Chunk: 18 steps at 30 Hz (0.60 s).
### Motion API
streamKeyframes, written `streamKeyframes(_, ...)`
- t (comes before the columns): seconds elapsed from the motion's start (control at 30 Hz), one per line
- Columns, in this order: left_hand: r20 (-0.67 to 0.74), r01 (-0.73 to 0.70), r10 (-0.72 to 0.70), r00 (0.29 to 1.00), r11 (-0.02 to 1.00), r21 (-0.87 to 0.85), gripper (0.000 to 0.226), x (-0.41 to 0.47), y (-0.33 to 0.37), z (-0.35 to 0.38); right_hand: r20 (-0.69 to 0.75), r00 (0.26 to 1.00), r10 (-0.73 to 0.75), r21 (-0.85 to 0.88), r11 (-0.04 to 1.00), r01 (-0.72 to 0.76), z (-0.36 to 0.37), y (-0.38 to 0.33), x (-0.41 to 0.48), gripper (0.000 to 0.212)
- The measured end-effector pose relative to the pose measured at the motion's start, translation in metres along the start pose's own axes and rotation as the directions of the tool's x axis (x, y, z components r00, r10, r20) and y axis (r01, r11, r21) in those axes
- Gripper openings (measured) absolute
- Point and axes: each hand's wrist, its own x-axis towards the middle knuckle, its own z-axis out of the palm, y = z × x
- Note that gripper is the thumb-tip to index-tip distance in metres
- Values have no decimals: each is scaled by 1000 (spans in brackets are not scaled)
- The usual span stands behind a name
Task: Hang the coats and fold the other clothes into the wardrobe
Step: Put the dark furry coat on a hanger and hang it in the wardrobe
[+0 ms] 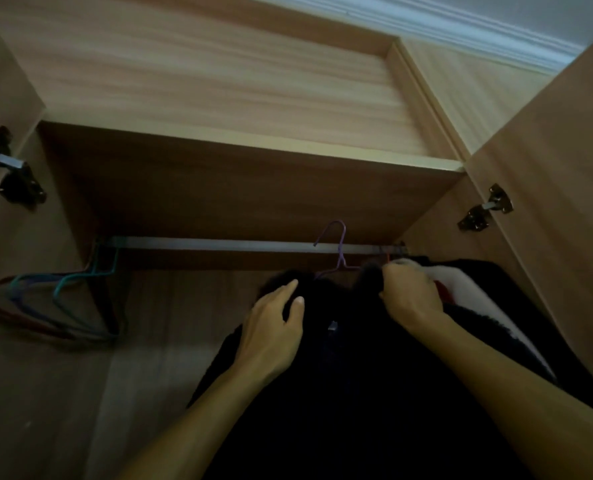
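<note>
Looking up into the wardrobe [246, 188]. The black coat [340, 382] hangs on a purple hanger [340, 249], whose hook is over the metal rail [219, 244] towards its right end. Only the hook and neck of the hanger show; the arms are buried in the coat. The coat is very dark with almost no detail, apart from a small zip pull near its middle, and its lower part runs off the bottom edge.

Left hand [274, 327] lies on the coat's left shoulder, fingers nearly straight and thumb spread, gripping nothing. Right hand [409, 292] is at the coat's right shoulder just under the rail, fingers curled tight into dark fabric. The fingertips are hidden, so the exact hold is unclear.

Just beside the right hand is an orange hook [388, 257], its hanger hidden. Behind it hangs a white and red garment [457, 285], partly covered by the right arm and more black cloth.

Empty hangers [63, 303] bunch at the rail's left end, blurred, count unclear. A door hinge [6, 168] shows on the left, another hinge [489, 207] on the right.
</note>
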Motion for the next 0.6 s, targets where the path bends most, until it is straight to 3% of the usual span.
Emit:
streamKeyframes(0.07, 0, -61, 61, 998, 989, 135, 45, 13, -7, 11, -33, 999, -8, -64, 998, 6, 3, 1, 16, 4)
streamKeyframes(0.23, 67, -200, 191, 979, 860, 470, 46, 39, -13, 33, -98, 995, 3, -122, 992, -15, 23, 20, 57, 10)
streamKeyframes(0.6, -37, -254, 315, 948, 824, 506, 52, 73, -52, 83, -175, 983, -56, -218, 976, 17, 99, 49, 123, 23)
